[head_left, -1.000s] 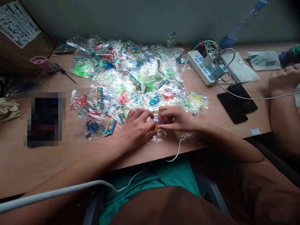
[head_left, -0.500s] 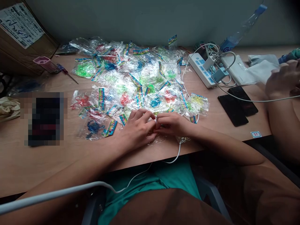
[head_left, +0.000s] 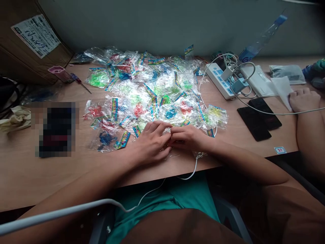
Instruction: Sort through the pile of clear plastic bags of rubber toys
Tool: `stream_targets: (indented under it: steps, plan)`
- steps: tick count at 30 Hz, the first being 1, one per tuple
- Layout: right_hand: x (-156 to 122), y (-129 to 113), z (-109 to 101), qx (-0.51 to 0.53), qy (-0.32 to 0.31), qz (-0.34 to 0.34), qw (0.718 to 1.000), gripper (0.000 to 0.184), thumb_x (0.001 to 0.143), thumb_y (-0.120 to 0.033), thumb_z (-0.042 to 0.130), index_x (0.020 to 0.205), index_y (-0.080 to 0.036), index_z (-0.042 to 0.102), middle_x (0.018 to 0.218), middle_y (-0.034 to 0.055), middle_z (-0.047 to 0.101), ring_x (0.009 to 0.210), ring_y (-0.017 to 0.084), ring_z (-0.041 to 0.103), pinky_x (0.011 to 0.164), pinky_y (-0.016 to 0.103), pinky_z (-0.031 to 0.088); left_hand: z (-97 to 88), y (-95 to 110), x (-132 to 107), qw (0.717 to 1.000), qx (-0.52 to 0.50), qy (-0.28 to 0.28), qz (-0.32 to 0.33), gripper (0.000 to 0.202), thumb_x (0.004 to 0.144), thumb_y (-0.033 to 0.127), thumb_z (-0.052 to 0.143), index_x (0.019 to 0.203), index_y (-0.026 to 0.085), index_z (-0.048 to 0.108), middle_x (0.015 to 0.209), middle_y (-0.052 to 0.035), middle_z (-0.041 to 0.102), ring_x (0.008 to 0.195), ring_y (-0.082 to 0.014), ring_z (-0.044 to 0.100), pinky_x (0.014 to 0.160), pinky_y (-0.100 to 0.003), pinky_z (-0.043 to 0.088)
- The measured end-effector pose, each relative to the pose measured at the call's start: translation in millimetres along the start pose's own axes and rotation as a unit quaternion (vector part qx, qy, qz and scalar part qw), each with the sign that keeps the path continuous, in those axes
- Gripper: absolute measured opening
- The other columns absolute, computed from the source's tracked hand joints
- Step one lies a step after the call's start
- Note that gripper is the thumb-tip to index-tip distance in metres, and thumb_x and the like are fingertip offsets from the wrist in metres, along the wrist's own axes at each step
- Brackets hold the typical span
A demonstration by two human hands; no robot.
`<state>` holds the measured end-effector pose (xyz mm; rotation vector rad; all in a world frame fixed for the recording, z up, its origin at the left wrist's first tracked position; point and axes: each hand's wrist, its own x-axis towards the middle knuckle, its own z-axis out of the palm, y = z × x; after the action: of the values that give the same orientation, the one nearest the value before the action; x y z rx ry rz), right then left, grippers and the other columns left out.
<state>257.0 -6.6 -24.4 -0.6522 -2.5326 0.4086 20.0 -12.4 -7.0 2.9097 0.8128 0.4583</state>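
My left hand (head_left: 154, 141) and my right hand (head_left: 187, 138) meet at the near side of the pile, fingertips almost touching. Both are closed in a pinch on a clear plastic bag (head_left: 174, 155), most of which the fingers cover. What lies inside that bag is hidden. Just beyond spread several clear bags with blue printed header strips, holding small soft-looking toys: a red one (head_left: 139, 110), a blue one (head_left: 170, 112) and a green one (head_left: 98, 79). Left of my hands lies a bag with a dark blue toy (head_left: 106, 139).
A cardboard box (head_left: 17, 67), pink hexagonal cup (head_left: 60, 74) and screwdriver (head_left: 81, 83) are at left. On the right are a power strip (head_left: 220, 81), phones (head_left: 254, 123), a bottle (head_left: 261, 40) and another person's hand (head_left: 304, 100). A white cable (head_left: 195, 167) crosses the table edge.
My hands stay together on the bag, with only slight finger movement. The view has shifted a little. The other person's hand at right has lowered onto the table.
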Motion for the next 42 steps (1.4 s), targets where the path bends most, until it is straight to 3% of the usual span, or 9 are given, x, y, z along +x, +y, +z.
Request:
stream_targets:
  steps: [4, 7, 12, 20, 23, 27, 34, 38, 42]
  plan:
    - [1, -2, -4, -0.019, -0.014, 0.000, 1.000, 0.023, 0.106, -0.028, 0.058, 0.090, -0.019, 0.072, 0.086, 0.0028, 0.070, 0.070, 0.012, 0.061, 0.060, 0.025, 0.038, -0.7, -2, -1, 1.000, 0.015, 0.023, 0.006, 0.016, 0.099, 0.030, 0.062, 0.106, 0.019, 0.071, 0.138, -0.0124, 0.064, 0.131, -0.0324, 0.049, 0.111, -0.050, 0.043]
    - [-1, -3, -4, -0.020, -0.011, -0.003, 1.000, 0.024, 0.106, -0.028, 0.058, 0.089, -0.019, 0.073, 0.087, 0.0027, 0.071, 0.068, 0.012, 0.062, 0.059, 0.025, 0.037, 1.0, -5, -1, 1.000, 0.008, 0.028, -0.001, 0.018, 0.101, 0.036, 0.064, 0.104, 0.020, 0.072, 0.136, -0.0108, 0.066, 0.129, -0.0316, 0.051, 0.109, -0.049, 0.044]
    - [-5, -3, -4, -0.007, -0.035, 0.028, 0.999, 0.019, 0.106, -0.029, 0.060, 0.099, -0.019, 0.075, 0.099, 0.0052, 0.075, 0.074, 0.013, 0.067, 0.062, 0.026, 0.039, 4.2, -11, -1, 0.999, 0.009, 0.032, 0.028, 0.016, 0.098, 0.037, 0.071, 0.102, 0.021, 0.073, 0.128, -0.0085, 0.070, 0.126, -0.0302, 0.053, 0.104, -0.046, 0.044]
    - [-2, 4, -29, 0.156, -0.059, 0.066, 0.984, 0.018, 0.099, -0.035, 0.073, 0.105, -0.019, 0.077, 0.097, 0.0063, 0.072, 0.084, 0.016, 0.069, 0.074, 0.027, 0.050, 2.6, -13, -2, 1.000, -0.008, 0.017, 0.024, 0.009, 0.098, 0.033, 0.073, 0.100, 0.024, 0.073, 0.130, -0.0047, 0.070, 0.127, -0.0294, 0.052, 0.105, -0.046, 0.042]
    - [-3, 5, -37, 0.106, -0.098, 0.099, 0.985, 0.020, 0.094, -0.037, 0.079, 0.105, -0.021, 0.079, 0.099, 0.0062, 0.071, 0.087, 0.018, 0.068, 0.075, 0.028, 0.049, 2.3, -14, -1, 0.999, -0.026, 0.017, 0.023, 0.005, 0.098, 0.030, 0.072, 0.097, 0.025, 0.074, 0.129, -0.0041, 0.070, 0.126, -0.0285, 0.052, 0.105, -0.046, 0.043]
    - [-5, 5, -38, 0.049, -0.119, 0.130, 0.983, 0.009, 0.098, -0.030, 0.072, 0.097, -0.023, 0.078, 0.095, 0.0037, 0.070, 0.082, 0.017, 0.067, 0.071, 0.026, 0.044, 3.2, -14, -1, 0.998, -0.052, 0.019, 0.015, 0.009, 0.099, 0.032, 0.071, 0.096, 0.026, 0.075, 0.128, -0.0033, 0.070, 0.126, -0.0274, 0.053, 0.106, -0.045, 0.043]
    - [-4, 0, -37, 0.119, -0.066, 0.116, 0.984, 0.015, 0.102, -0.034, 0.067, 0.103, -0.021, 0.074, 0.100, 0.0058, 0.067, 0.086, 0.016, 0.066, 0.076, 0.028, 0.048, 3.8, -13, -2, 0.999, -0.019, 0.030, 0.037, 0.010, 0.101, 0.028, 0.068, 0.094, 0.026, 0.075, 0.125, -0.0026, 0.071, 0.125, -0.0269, 0.053, 0.102, -0.042, 0.044]
    - [-4, -3, -23, 0.161, -0.014, 0.066, 0.985, 0.010, 0.102, -0.028, 0.066, 0.100, -0.020, 0.072, 0.097, 0.0063, 0.072, 0.088, 0.016, 0.068, 0.076, 0.028, 0.050, 4.6, -13, -2, 0.999, -0.028, 0.030, 0.028, 0.009, 0.101, 0.030, 0.069, 0.097, 0.026, 0.076, 0.126, -0.0028, 0.071, 0.124, -0.0264, 0.053, 0.105, -0.042, 0.044]
    - [-4, -2, -6, 0.124, 0.029, 0.026, 0.992, 0.006, 0.100, -0.025, 0.071, 0.095, -0.022, 0.071, 0.089, 0.0042, 0.076, 0.083, 0.017, 0.067, 0.073, 0.029, 0.049, 4.7, -13, -3, 0.999, -0.035, 0.033, 0.024, 0.011, 0.101, 0.035, 0.069, 0.103, 0.026, 0.074, 0.127, -0.0028, 0.071, 0.124, -0.0263, 0.053, 0.105, -0.042, 0.045]
